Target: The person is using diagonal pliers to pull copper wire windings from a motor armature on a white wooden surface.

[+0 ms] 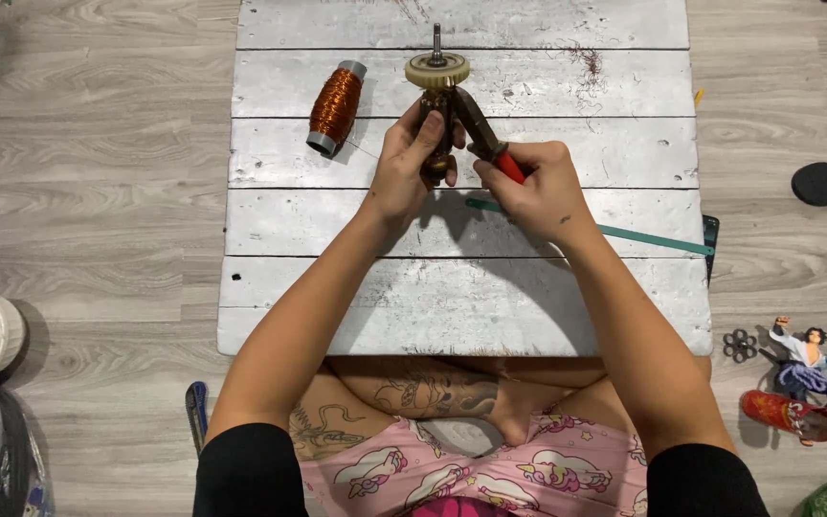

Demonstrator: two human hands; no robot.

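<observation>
— Where is the motor core (437, 105) held?

— Above the white board (461, 297), clenched in the left hand (404, 168), shaft pointed away.

— And the pliers (482, 132)?

— Gripped by the right hand (538, 191), brought in from the right, tips set against the core just beneath its cream gear (436, 70).

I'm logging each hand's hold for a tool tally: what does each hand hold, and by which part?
The left hand holds a motor rotor by its lower body, below the cream gear. The right hand holds pliers by their red handles.
</observation>
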